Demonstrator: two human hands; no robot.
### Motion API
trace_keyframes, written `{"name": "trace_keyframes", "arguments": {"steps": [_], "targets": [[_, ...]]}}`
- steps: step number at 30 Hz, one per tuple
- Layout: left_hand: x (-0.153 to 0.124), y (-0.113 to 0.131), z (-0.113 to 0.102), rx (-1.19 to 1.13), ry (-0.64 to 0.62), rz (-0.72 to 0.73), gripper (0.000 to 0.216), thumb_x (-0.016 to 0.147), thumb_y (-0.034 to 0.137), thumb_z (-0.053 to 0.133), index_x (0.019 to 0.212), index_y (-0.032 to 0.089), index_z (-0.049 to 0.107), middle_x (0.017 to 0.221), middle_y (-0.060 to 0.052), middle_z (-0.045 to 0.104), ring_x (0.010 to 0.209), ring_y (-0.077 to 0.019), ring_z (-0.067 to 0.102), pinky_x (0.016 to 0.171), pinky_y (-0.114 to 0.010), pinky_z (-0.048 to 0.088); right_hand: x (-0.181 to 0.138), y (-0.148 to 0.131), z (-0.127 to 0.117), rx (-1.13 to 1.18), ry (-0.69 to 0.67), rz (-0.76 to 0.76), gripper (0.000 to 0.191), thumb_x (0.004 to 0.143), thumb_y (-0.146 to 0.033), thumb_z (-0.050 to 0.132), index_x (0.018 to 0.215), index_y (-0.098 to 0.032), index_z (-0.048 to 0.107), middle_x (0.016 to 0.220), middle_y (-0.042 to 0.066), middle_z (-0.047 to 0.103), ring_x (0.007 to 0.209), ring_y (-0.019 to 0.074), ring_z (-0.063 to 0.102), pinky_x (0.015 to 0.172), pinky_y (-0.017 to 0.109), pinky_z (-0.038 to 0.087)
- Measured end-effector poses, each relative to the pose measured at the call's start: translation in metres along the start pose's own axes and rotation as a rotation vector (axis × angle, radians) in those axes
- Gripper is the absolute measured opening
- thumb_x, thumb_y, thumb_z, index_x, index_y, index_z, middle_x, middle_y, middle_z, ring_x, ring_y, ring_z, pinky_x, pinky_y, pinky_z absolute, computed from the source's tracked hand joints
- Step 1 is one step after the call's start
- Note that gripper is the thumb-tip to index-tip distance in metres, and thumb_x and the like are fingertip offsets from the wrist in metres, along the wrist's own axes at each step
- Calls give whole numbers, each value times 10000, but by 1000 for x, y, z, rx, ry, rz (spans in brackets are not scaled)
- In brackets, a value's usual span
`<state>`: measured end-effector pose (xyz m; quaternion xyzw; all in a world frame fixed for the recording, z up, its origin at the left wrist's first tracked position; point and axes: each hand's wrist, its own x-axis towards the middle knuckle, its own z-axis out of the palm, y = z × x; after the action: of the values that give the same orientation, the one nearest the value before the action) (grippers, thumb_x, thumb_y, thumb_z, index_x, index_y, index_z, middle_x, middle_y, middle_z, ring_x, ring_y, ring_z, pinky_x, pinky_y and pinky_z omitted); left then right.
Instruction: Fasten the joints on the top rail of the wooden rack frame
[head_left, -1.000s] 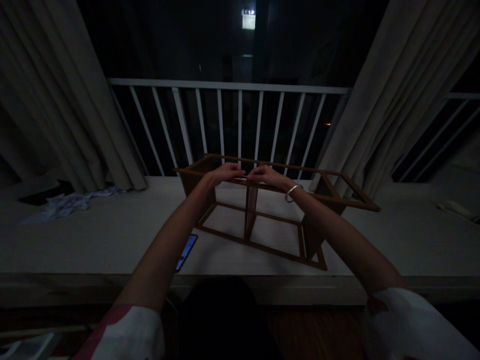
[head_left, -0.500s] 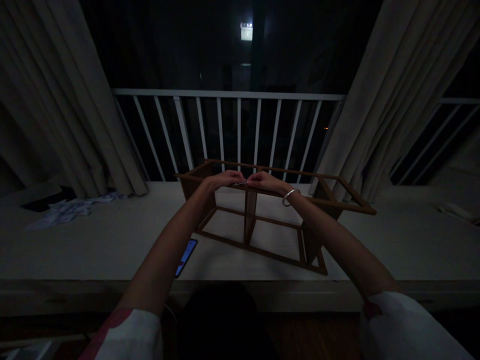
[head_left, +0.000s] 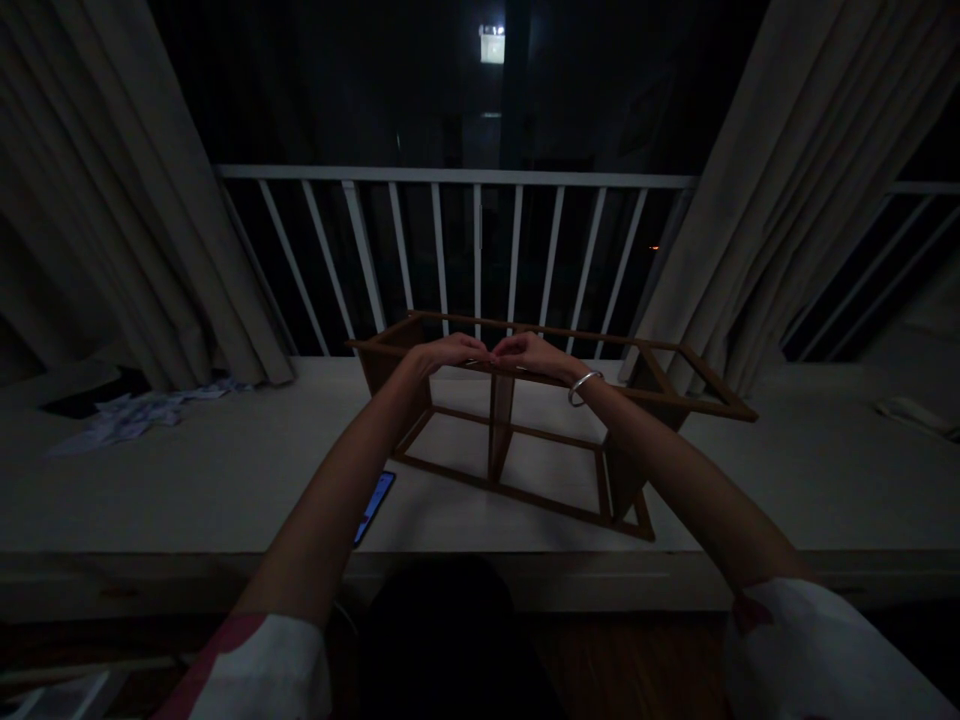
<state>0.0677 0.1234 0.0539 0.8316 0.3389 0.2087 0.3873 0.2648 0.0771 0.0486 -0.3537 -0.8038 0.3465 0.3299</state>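
Observation:
A brown wooden open frame (head_left: pixel 679 400) with two bays stands on a pale window ledge (head_left: pixel 187 480) in dim light. My left hand (head_left: pixel 448 350) and my right hand (head_left: pixel 529 353) meet fingertip to fingertip over the frame's near top rail, above its middle upright. Both hands have the fingers curled together in a pinch. What they pinch is too small and dark to make out. A silver bangle (head_left: pixel 586 385) sits on my right wrist.
A phone (head_left: pixel 374 505) with a lit screen lies on the ledge under my left forearm. Crumpled paper scraps (head_left: pixel 135 415) lie at the far left. Behind the frame runs a white railing (head_left: pixel 480 250), with curtains (head_left: pixel 780 180) on both sides.
My hands stay at the same spot on the top rail, fingertips now closer together. The thin light object seen between them earlier no longer shows. The view shifted slightly.

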Motion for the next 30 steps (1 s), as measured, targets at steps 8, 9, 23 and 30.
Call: {"name": "trace_keyframes", "arguments": {"steps": [8, 9, 23, 30], "targets": [[-2, 3, 2, -9, -28, -11, 347, 627, 453, 554, 666, 115, 622, 651, -6, 554, 630, -97, 437, 599, -215, 308, 4, 5, 2, -63, 81, 17, 337, 581, -390, 624, 750, -98, 639, 672, 25, 594, 607, 92, 494, 562, 212, 363], [-2, 3, 1, -13, -17, -11, 357, 633, 461, 547, 666, 113, 619, 650, -8, 554, 628, -97, 436, 598, -215, 308, 4, 6, 1, -82, 89, 20, 343, 579, -396, 624, 747, -97, 644, 657, 23, 591, 593, 90, 487, 548, 209, 357], [-6, 5, -1, -150, -98, 44, 360, 570, 350, 648, 845, 125, 593, 758, -8, 571, 697, -94, 497, 667, -231, 361, 1, 4, -1, -122, 77, 31, 349, 590, -380, 606, 775, -90, 663, 661, 29, 597, 573, 88, 475, 519, 198, 346], [-7, 8, 1, -154, -54, 66, 382, 550, 337, 668, 867, 135, 599, 827, -29, 594, 765, -113, 516, 744, -278, 373, 1, 4, -2, -109, 61, 43, 342, 594, -377, 597, 787, -103, 664, 657, 24, 592, 572, 91, 474, 516, 201, 344]]}}
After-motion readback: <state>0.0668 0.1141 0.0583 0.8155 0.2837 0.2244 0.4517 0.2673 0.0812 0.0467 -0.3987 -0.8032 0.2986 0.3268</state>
